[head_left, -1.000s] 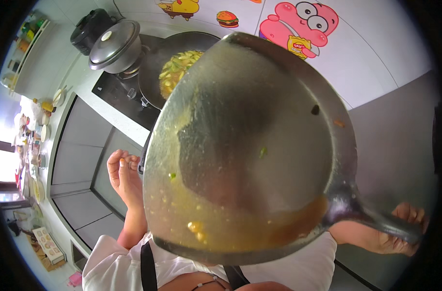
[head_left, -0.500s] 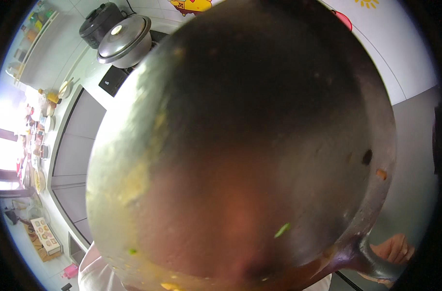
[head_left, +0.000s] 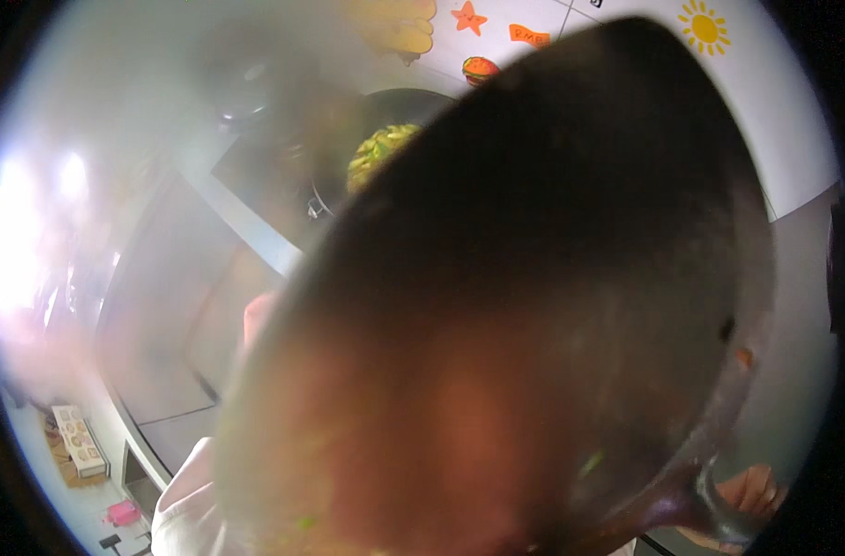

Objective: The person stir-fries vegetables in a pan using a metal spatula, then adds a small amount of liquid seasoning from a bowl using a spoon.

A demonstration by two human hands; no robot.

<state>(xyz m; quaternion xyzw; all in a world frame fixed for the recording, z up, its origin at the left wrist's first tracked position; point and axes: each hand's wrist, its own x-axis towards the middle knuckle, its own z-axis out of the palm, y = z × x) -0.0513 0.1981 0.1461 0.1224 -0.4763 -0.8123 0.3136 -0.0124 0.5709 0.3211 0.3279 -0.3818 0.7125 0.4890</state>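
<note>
A large, dark metal ladle [head_left: 533, 185] fills the middle of the view, very close up. Bits of food, green and orange, cling to its bowl. At the lower right its handle joint meets my right hand [head_left: 754, 491], whose fingers are curled round the handle. A pinkish patch [head_left: 255, 315] at the ladle's left edge looks like part of my left hand; its fingers are hidden. My white left sleeve [head_left: 183, 500] comes in below. Beyond the ladle, a dark wok [head_left: 422, 98] with yellow-green chopped food [head_left: 378, 153] sits on the stove.
Haze blurs the left side, where the counter edge [head_left: 246, 227] and grey cabinets [head_left: 163, 352] run. A patterned white box [head_left: 79, 440] and a pink object [head_left: 123, 512] are at lower left. White wall tiles [head_left: 608, 18] with stickers stand behind.
The ladle's left edge has swung right, uncovering the wok with food. Haze now veils the left side, dimming the lidded pot and counter items. The pinkish patch has appeared beside the ladle.
</note>
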